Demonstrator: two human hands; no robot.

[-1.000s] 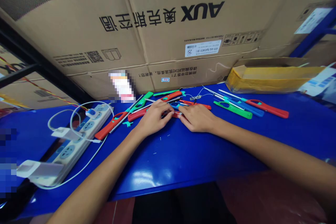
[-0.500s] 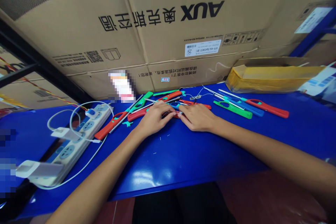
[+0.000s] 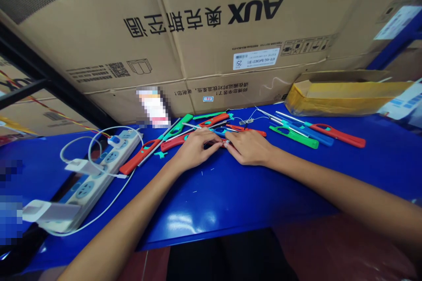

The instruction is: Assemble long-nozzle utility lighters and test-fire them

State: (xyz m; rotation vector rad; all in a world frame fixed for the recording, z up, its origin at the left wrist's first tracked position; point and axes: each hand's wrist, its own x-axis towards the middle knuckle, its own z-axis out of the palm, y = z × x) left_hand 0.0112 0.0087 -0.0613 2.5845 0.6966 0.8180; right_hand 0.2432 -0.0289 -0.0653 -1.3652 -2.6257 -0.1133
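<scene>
My left hand (image 3: 195, 148) and my right hand (image 3: 249, 147) meet at the middle of the blue table. Between their fingertips is a red lighter body (image 3: 224, 143), mostly covered by my fingers. Thumb and fingers of both hands are closed on it; the small part they pinch cannot be made out. Close behind lie a blue piece (image 3: 220, 131) and another red lighter (image 3: 255, 130). To the left of my left hand, long-nosed red lighters (image 3: 141, 156) and a green lighter (image 3: 178, 128) overlap, with a small teal trigger (image 3: 161, 155) beside them.
Right of my hands lie a green lighter (image 3: 293, 137), a blue one (image 3: 323, 138) and a red one (image 3: 343, 135). A power strip (image 3: 95, 186) with chargers and cables occupies the left. A yellow-taped box (image 3: 346, 99) and a large cardboard sheet (image 3: 211, 52) stand behind.
Both hands stay almost in place, with only slight finger movement at the red lighter body. The whole view has shifted a little.
</scene>
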